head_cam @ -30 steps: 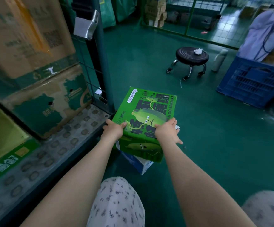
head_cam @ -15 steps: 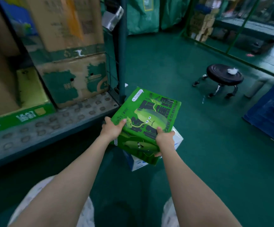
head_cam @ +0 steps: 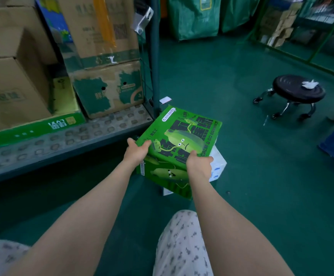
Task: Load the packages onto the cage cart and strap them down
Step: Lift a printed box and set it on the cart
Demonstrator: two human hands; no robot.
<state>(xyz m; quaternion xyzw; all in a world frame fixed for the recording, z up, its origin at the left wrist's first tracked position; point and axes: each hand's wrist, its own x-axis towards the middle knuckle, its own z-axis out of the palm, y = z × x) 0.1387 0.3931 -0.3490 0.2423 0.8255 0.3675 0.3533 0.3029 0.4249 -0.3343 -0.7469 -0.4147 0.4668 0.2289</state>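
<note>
I log left hand point(head_cam: 135, 153) and right hand point(head_cam: 199, 165) each curled round near edge of green printed cardboard box point(head_cam: 179, 144); box tilted, above white carton point(head_cam: 218, 166) on green floor point(head_cam: 262, 196), just beside grey studded cart deck point(head_cam: 82, 136)

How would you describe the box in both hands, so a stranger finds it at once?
The cage cart stands left, loaded with brown cartons. Beside its corner post, the left hand and right hand grip the green box. Only it is bright green with a cartoon face.
</note>
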